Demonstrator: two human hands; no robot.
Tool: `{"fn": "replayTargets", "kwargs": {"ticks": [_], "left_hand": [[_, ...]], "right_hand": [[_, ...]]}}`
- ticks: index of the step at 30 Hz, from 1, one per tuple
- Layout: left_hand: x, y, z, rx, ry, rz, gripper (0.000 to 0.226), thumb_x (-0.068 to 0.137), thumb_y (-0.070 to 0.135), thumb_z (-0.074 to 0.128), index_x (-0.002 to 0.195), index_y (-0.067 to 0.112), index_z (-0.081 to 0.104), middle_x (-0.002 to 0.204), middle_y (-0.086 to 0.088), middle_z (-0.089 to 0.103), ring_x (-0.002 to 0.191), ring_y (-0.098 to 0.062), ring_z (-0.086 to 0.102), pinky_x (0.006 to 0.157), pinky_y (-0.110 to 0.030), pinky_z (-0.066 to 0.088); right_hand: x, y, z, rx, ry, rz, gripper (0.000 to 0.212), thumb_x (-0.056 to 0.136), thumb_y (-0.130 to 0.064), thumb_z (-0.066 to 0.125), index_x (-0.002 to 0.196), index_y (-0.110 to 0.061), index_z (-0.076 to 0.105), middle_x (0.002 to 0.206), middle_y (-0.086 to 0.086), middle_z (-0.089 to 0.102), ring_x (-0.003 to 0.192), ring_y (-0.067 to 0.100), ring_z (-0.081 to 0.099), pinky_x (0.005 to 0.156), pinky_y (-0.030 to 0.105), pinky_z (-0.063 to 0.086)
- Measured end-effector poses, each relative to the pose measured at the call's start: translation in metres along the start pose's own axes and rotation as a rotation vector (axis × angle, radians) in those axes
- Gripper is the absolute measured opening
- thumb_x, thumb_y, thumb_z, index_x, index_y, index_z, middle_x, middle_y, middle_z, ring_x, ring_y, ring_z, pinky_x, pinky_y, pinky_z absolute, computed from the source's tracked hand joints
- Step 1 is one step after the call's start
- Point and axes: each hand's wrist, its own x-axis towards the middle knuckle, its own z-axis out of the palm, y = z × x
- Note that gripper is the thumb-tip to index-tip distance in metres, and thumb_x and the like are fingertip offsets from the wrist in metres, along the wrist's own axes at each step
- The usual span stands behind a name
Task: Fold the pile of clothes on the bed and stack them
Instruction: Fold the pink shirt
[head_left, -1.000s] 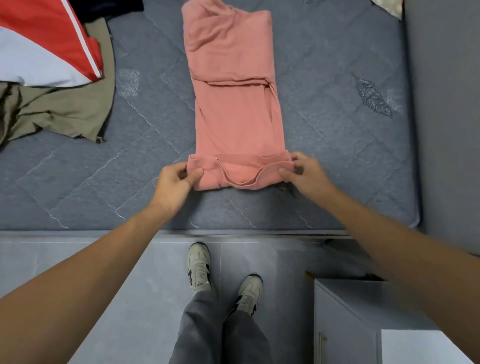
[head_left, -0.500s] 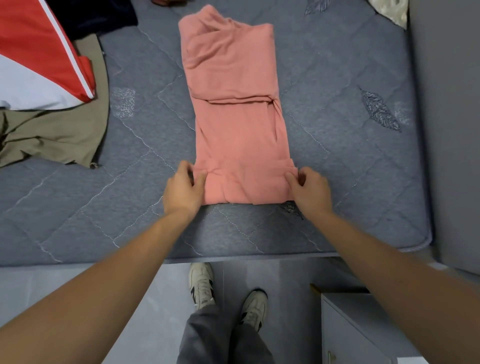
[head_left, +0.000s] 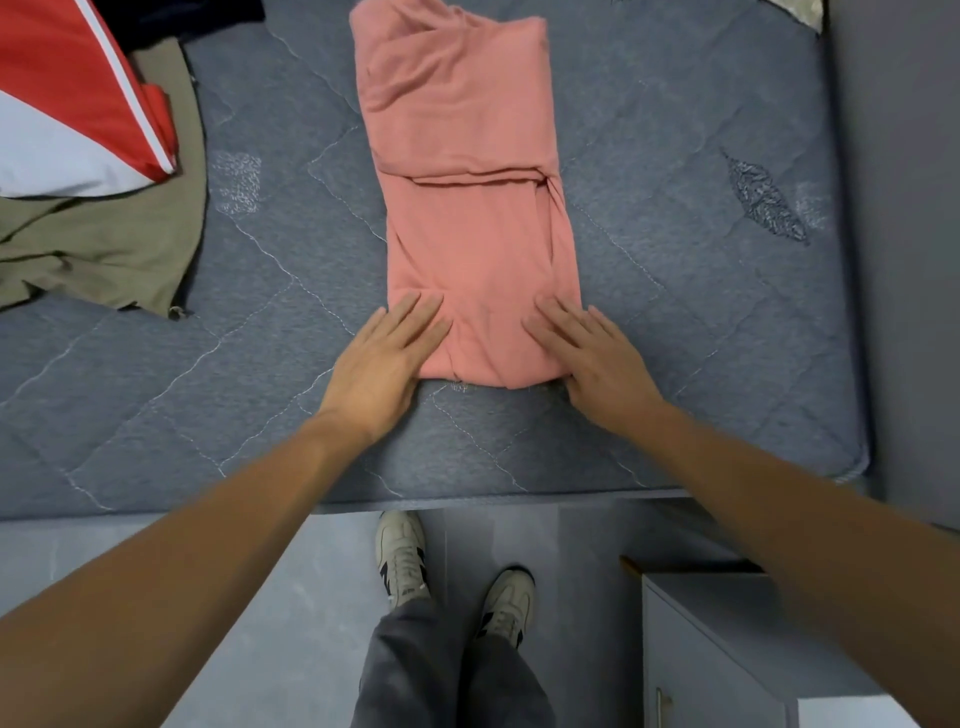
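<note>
At the far left of the bed (head_left: 675, 364), a red and white garment (head_left: 67, 104) lies on top of a crumpled olive garment (head_left: 119, 249), with a dark garment (head_left: 182, 13) just behind them at the top edge; all three sit well apart from the work in the middle. The bed's grey quilted cover runs across the whole width of the view. Next comes the left hand (head_left: 379, 364), palm down, its fingers straight and only slightly spread, lying flat over the near left corner of the pink garment (head_left: 467, 208). That garment sits in the centre of the bed, folded into a long narrow strip whose long axis runs from the person straight away toward the far side, tilting a little to the left at its far end; its near end is a rounded fold close to the bed's front edge, and a crosswise fold line crosses it about halfway up. The right hand (head_left: 597, 358) mirrors the other, palm down with straight, loosely spread fingers pressing the near right corner of the strip. Below the bed's edge stand two pale sneakers (head_left: 402, 556) under grey trousers on a grey floor. At the lower right is a grey cabinet (head_left: 717, 649), its front shut, so what it holds cannot be told. At the top right corner of the bed a scrap of pale cloth (head_left: 802, 10) shows.
</note>
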Motion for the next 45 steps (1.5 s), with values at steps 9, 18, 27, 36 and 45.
{"fn": "replayTargets", "kwargs": {"ticks": [9, 18, 27, 36, 45], "left_hand": [[-0.068, 0.031, 0.005, -0.11, 0.081, -0.003, 0.086, 0.073, -0.029, 0.051, 0.149, 0.01, 0.055, 0.16, -0.005, 0.046, 0.152, -0.028, 0.037, 0.125, -0.047, 0.033], [-0.15, 0.071, 0.026, -0.373, 0.054, -0.125, 0.081, 0.073, -0.028, 0.056, 0.143, 0.011, 0.062, 0.156, -0.001, 0.053, 0.152, -0.024, 0.039, 0.125, -0.051, 0.03], [-0.035, 0.029, -0.052, -0.777, 0.223, -0.479, 0.024, 0.084, 0.023, 0.087, 0.104, 0.022, 0.073, 0.089, 0.013, 0.073, 0.08, -0.004, 0.062, 0.078, -0.029, 0.051], [0.15, -0.051, -0.118, -0.823, 0.35, -0.752, 0.078, 0.088, 0.037, 0.08, 0.15, 0.011, 0.04, 0.139, -0.016, 0.059, 0.127, -0.034, 0.06, 0.109, -0.046, 0.048], [0.138, -0.038, -0.054, -1.174, 0.259, -1.048, 0.081, 0.074, 0.058, 0.087, 0.131, 0.009, 0.057, 0.124, -0.005, 0.068, 0.113, -0.028, 0.066, 0.101, -0.042, 0.053]], "right_hand": [[-0.069, -0.021, 0.0, -0.014, -0.038, -0.146, 0.09, 0.075, 0.017, 0.052, 0.16, -0.009, 0.035, 0.169, 0.006, 0.028, 0.157, 0.028, 0.024, 0.126, 0.049, 0.027], [-0.129, -0.059, 0.013, 0.291, 0.042, -0.079, 0.063, 0.075, 0.023, 0.057, 0.133, 0.001, 0.066, 0.141, 0.019, 0.063, 0.132, 0.042, 0.058, 0.113, 0.056, 0.043], [-0.016, -0.015, -0.066, 0.798, 0.104, 0.405, 0.024, 0.088, -0.009, 0.079, 0.074, -0.022, 0.064, 0.064, -0.001, 0.055, 0.057, 0.001, 0.045, 0.056, 0.019, 0.035], [0.159, 0.044, -0.119, 0.982, 0.333, 0.786, 0.065, 0.086, -0.021, 0.081, 0.142, -0.009, 0.05, 0.114, 0.008, 0.066, 0.105, 0.022, 0.065, 0.088, 0.024, 0.054], [0.155, 0.037, -0.06, 1.329, 0.115, 0.965, 0.038, 0.075, -0.037, 0.092, 0.091, -0.012, 0.067, 0.077, 0.001, 0.079, 0.065, 0.013, 0.076, 0.051, 0.022, 0.053]]}}
